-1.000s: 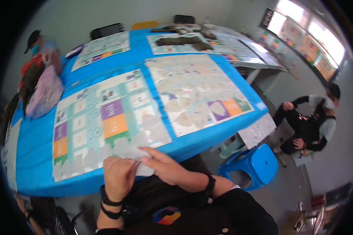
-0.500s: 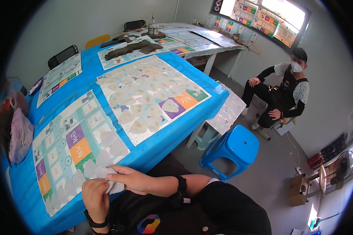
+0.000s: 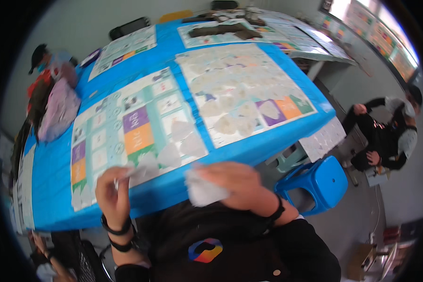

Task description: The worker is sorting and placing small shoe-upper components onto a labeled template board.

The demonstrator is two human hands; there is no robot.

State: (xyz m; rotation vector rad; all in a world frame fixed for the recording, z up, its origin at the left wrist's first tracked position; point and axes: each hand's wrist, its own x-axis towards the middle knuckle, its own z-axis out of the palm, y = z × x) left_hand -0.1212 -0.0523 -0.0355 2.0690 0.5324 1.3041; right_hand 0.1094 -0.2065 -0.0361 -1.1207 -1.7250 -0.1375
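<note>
My left hand pinches a thin, whitish, translucent piece over the near edge of a printed sheet on the blue-covered table. My right hand, to its right and past the table edge, grips a stack of whitish pieces; motion blurs it. Similar rounded pieces lie flat on that sheet's right and near edges. A second printed sheet, farther right, bears rows of such pieces, some with brownish middles.
A blue stool and a low pale table stand right of the table. One person sits at the right; others are at far left and lower left. Bags lie at the left edge; dark cloth-like strips lie at the back.
My hands have moved apart: the left holds a single piece, the right has carried the stack rightward. The view has turned, bringing people at the left into sight.
</note>
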